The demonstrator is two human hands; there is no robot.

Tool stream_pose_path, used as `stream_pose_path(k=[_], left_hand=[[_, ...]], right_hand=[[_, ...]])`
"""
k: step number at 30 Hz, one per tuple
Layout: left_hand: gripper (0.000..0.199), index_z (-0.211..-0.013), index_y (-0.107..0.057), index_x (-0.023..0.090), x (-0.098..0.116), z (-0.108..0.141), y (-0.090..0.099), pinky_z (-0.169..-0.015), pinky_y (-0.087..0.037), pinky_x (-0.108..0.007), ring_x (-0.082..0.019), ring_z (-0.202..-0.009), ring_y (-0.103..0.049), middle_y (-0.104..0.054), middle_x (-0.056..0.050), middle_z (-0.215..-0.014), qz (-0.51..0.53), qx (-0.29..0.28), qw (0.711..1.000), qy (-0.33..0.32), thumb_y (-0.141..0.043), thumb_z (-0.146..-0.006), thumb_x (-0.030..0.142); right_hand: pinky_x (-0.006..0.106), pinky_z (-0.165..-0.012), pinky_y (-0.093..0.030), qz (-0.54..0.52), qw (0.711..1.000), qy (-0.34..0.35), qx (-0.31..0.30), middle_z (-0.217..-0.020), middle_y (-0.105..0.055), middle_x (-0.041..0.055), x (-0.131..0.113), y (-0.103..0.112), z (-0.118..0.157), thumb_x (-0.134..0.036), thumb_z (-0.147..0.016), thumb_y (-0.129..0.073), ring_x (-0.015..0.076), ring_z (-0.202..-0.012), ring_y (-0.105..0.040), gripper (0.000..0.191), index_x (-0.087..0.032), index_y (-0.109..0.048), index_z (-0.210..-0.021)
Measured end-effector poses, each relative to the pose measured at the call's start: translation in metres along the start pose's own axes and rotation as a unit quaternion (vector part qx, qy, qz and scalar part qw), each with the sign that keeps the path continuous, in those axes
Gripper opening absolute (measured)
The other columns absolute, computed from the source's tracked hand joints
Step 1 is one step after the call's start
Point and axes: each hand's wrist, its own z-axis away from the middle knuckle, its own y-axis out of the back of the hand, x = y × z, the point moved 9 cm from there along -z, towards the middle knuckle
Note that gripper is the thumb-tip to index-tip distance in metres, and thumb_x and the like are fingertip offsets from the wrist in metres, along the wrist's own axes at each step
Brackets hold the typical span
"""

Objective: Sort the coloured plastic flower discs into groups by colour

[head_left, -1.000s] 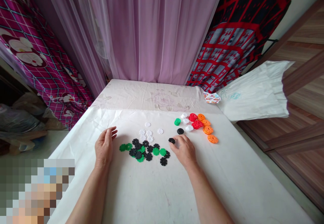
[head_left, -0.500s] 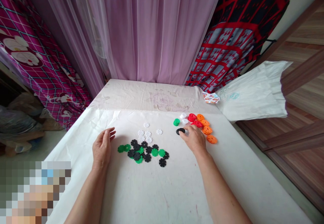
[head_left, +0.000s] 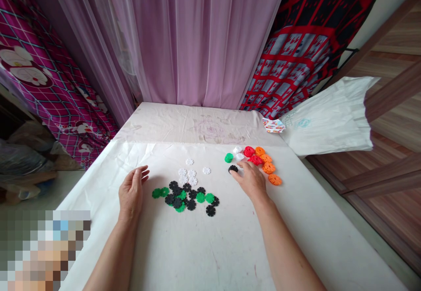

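Observation:
My right hand (head_left: pixel 251 181) is beside a black notched disc (head_left: pixel 233 168), its thumb and forefinger apart around the disc's near and right sides. The disc appears to rest on the white cloth. My left hand (head_left: pixel 132 192) hovers on the other side with fingers loosely stretched, holding nothing. Between the hands is a mixed group of black discs (head_left: pixel 191 204) and green discs (head_left: pixel 209 198), some overlapping. Behind this group lie several white discs (head_left: pixel 191 173). Beyond my right hand are a green stack (head_left: pixel 229 157), white discs (head_left: pixel 239 156), red discs (head_left: pixel 249 151) and orange discs (head_left: pixel 275 179).
The discs lie on a cloth-covered table (head_left: pixel 197 251). A small patterned packet (head_left: pixel 273 125) and a crumpled white bag (head_left: pixel 332 120) sit at the far right corner. A purple curtain (head_left: pixel 197 41) hangs behind the table. Part of the lower left is pixelated.
My right thumb and forefinger have spread apart from the black disc, which stays in nearly the same spot. My left hand is almost unmoved, and the whole view has shifted slightly.

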Motion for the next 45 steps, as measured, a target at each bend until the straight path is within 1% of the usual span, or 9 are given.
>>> stream_pose_path(k=[5, 8, 11, 15, 20, 24, 31, 37, 45], left_hand=[[0.043, -0.092, -0.069, 0.017, 0.0, -0.001, 0.0, -0.09, -0.055, -0.043, -0.023, -0.094, -0.069, -0.071, -0.009, -0.104, -0.009, -0.002, 1.0, -0.006, -0.057, -0.08, 0.057], [0.044, -0.093, -0.069, 0.017, -0.001, -0.001, 0.0, -0.09, -0.055, -0.043, -0.023, -0.095, -0.069, -0.071, -0.009, -0.106, -0.015, -0.006, 1.0, -0.01, -0.056, -0.081, 0.057], [0.044, -0.094, -0.069, 0.017, -0.002, -0.001, 0.0, -0.09, -0.055, -0.043, -0.023, -0.094, -0.069, -0.071, -0.009, -0.106, -0.014, -0.007, 1.0, -0.011, -0.056, -0.081, 0.057], [0.043, -0.094, -0.069, 0.017, 0.0, 0.0, -0.001, -0.09, -0.054, -0.042, -0.022, -0.095, -0.069, -0.071, -0.009, -0.105, -0.012, -0.006, 1.0, -0.011, -0.056, -0.081, 0.057], [0.043, -0.094, -0.069, 0.017, -0.003, -0.001, -0.001, -0.089, -0.055, -0.041, -0.022, -0.093, -0.069, -0.071, -0.009, -0.103, -0.008, -0.006, 1.0, -0.007, -0.055, -0.081, 0.056], [0.043, -0.094, -0.069, 0.017, -0.005, -0.002, 0.0, -0.089, -0.055, -0.041, -0.022, -0.094, -0.069, -0.071, -0.009, -0.106, -0.002, -0.007, 1.0, -0.009, -0.056, -0.081, 0.056], [0.043, -0.093, -0.069, 0.017, -0.001, -0.001, -0.001, -0.091, -0.054, -0.043, -0.023, -0.094, -0.068, -0.071, -0.009, -0.106, -0.004, -0.008, 1.0, -0.01, -0.057, -0.08, 0.057], [0.044, -0.093, -0.069, 0.017, -0.002, -0.001, 0.0, -0.092, -0.054, -0.044, -0.023, -0.095, -0.068, -0.07, -0.009, -0.109, -0.002, -0.009, 1.0, -0.007, -0.057, -0.08, 0.058], [0.044, -0.093, -0.069, 0.017, 0.0, 0.0, -0.001, -0.091, -0.054, -0.043, -0.023, -0.095, -0.068, -0.071, -0.009, -0.106, -0.009, -0.008, 1.0, -0.007, -0.057, -0.081, 0.057]], right_hand=[[0.029, -0.072, -0.046, -0.098, 0.993, 0.032, 0.051, -0.089, -0.069, 0.0044, -0.019, 0.021, 0.028, -0.035, -0.085, -0.055, 0.0176, -0.077, -0.061, 0.019, -0.022, -0.068, -0.091], [0.027, -0.071, -0.048, -0.162, 0.983, 0.081, -0.029, -0.086, -0.069, 0.0013, -0.045, 0.014, 0.055, -0.028, -0.086, -0.053, 0.0146, -0.073, -0.062, 0.015, -0.024, -0.068, -0.086], [0.028, -0.077, -0.05, -0.172, 0.972, 0.113, -0.114, -0.092, -0.07, 0.0009, -0.065, 0.004, 0.079, -0.024, -0.081, -0.059, 0.0163, -0.084, -0.064, 0.015, -0.026, -0.07, -0.093], [0.031, -0.083, -0.05, -0.144, 0.972, 0.127, -0.138, -0.096, -0.067, 0.0021, -0.073, -0.001, 0.089, -0.022, -0.077, -0.067, 0.0191, -0.093, -0.063, 0.027, -0.027, -0.07, -0.103], [0.03, -0.08, -0.049, -0.121, 0.974, 0.13, -0.139, -0.093, -0.066, 0.0016, -0.079, -0.012, 0.084, -0.023, -0.078, -0.066, 0.0184, -0.092, -0.063, 0.019, -0.027, -0.069, -0.096], [0.029, -0.079, -0.048, -0.115, 0.984, 0.106, -0.081, -0.093, -0.067, 0.0025, -0.066, -0.013, 0.077, -0.025, -0.08, -0.064, 0.0187, -0.089, -0.063, 0.014, -0.024, -0.067, -0.093], [0.031, -0.071, -0.046, -0.074, 0.995, -0.017, 0.067, -0.096, -0.068, 0.0051, 0.001, 0.016, 0.04, -0.04, -0.079, -0.061, 0.0192, -0.079, -0.062, 0.026, -0.023, -0.07, -0.098], [0.031, -0.072, -0.044, -0.036, 0.998, -0.023, 0.049, -0.096, -0.068, 0.0053, 0.006, 0.007, 0.011, -0.04, -0.078, -0.061, 0.0214, -0.088, -0.06, 0.025, -0.024, -0.071, -0.096], [0.031, -0.07, -0.045, -0.045, 0.998, -0.03, 0.031, -0.098, -0.067, 0.0064, 0.01, -0.002, 0.008, -0.04, -0.079, -0.06, 0.0197, -0.083, -0.06, 0.028, -0.023, -0.069, -0.1]])
